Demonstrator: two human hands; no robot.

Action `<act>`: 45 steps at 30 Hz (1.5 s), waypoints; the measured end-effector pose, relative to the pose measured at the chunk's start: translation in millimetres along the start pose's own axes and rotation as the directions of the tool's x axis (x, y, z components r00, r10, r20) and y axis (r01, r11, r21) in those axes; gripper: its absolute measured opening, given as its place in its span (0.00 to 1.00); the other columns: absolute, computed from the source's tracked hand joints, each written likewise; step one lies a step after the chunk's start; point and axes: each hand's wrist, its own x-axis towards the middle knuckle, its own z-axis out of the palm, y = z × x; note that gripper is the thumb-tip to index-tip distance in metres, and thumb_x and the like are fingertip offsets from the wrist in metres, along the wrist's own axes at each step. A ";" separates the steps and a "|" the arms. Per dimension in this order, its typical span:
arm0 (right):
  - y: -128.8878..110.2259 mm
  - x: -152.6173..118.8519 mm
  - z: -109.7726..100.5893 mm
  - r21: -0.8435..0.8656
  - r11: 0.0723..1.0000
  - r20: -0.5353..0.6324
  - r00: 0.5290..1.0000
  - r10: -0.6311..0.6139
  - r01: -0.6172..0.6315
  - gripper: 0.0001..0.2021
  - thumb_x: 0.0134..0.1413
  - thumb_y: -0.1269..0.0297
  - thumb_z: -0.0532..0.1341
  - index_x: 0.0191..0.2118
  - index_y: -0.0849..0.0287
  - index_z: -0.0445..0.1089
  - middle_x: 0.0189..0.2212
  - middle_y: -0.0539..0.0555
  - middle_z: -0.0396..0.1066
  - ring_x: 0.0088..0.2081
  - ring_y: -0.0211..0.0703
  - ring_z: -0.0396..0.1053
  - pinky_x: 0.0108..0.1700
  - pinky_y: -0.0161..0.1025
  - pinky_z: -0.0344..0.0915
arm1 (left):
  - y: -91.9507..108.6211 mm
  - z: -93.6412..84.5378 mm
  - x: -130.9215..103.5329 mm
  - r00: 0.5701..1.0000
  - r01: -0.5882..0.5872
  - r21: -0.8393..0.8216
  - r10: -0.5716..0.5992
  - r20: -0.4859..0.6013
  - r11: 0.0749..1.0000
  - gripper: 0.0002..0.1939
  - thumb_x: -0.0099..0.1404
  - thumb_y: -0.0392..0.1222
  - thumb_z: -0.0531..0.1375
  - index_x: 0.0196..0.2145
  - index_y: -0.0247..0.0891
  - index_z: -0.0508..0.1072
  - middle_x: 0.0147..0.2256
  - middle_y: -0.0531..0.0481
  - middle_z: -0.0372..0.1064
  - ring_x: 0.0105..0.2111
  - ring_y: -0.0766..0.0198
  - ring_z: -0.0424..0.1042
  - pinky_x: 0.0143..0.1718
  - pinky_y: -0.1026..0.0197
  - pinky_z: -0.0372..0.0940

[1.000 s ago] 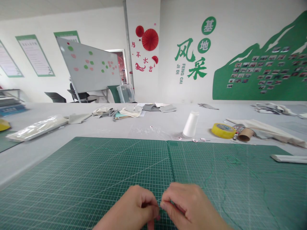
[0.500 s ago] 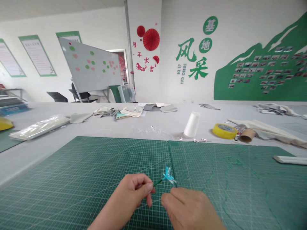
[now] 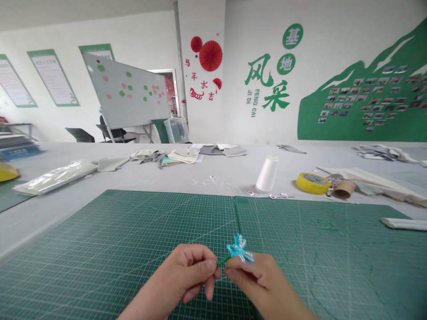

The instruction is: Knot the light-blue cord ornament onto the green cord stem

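Observation:
A small craft flower (image 3: 240, 250) with blue, shiny, strip-like petals sits on a thin green stem (image 3: 223, 260), tilted up to the right. My left hand (image 3: 191, 271) pinches the stem's lower end between thumb and forefinger. Just below the petals, my right hand (image 3: 255, 280) has its thumb and forefinger closed together beside the stem. What lies between those right fingertips, if anything, is too small to make out. Both hands are over the green cutting mats (image 3: 133, 249), near the seam. Loose green thread (image 3: 315, 253) trails over the right mat.
Beyond the mats stand a white thread cone (image 3: 267, 173), a yellow tape roll (image 3: 312, 183) and a brown cardboard core (image 3: 344, 188). Fabric pieces (image 3: 187, 154) lie farther back. A plastic-wrapped bundle (image 3: 56, 177) is at left, a white rolled strip (image 3: 403, 223) at right.
My right hand has turned and risen, bringing its pinched fingers up beside the stem. The flower has shifted slightly right with my left hand, its petals looking more spread.

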 end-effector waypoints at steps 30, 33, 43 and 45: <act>12.6 5.7 -19.6 0.322 0.925 0.257 0.959 0.120 -0.201 0.08 0.49 0.65 0.65 0.24 0.62 0.73 0.17 0.43 0.55 0.21 0.32 0.49 0.22 0.30 0.45 | -1.4 14.3 -4.3 0.985 0.111 0.516 -0.162 0.054 0.849 0.10 0.53 0.33 0.57 0.24 0.40 0.79 0.20 0.58 0.61 0.22 0.68 0.57 0.25 0.67 0.50; 1.3 4.9 -21.9 0.218 0.948 0.252 0.952 0.174 -0.231 0.07 0.49 0.72 0.62 0.22 0.62 0.69 0.16 0.41 0.51 0.21 0.31 0.47 0.21 0.30 0.43 | -5.2 17.4 -2.3 0.990 0.074 0.562 -0.131 0.061 0.824 0.11 0.54 0.32 0.56 0.22 0.39 0.77 0.19 0.58 0.60 0.21 0.69 0.56 0.25 0.66 0.51; -25.6 -1.2 -14.9 -0.195 0.980 0.056 0.998 -0.023 0.034 0.08 0.46 0.79 0.60 0.22 0.61 0.68 0.19 0.45 0.63 0.23 0.32 0.60 0.25 0.30 0.50 | -17.1 10.7 6.1 0.991 0.072 0.552 -0.123 0.056 0.831 0.13 0.51 0.33 0.54 0.24 0.38 0.79 0.17 0.57 0.61 0.19 0.69 0.57 0.21 0.66 0.49; -24.4 -3.3 -14.4 -0.220 0.971 0.047 0.995 -0.090 0.098 0.07 0.48 0.77 0.59 0.24 0.60 0.69 0.21 0.46 0.67 0.23 0.33 0.63 0.25 0.30 0.51 | -19.7 9.8 7.5 0.995 0.048 0.546 -0.091 0.051 0.837 0.14 0.50 0.33 0.53 0.24 0.37 0.79 0.17 0.57 0.63 0.19 0.69 0.60 0.22 0.66 0.53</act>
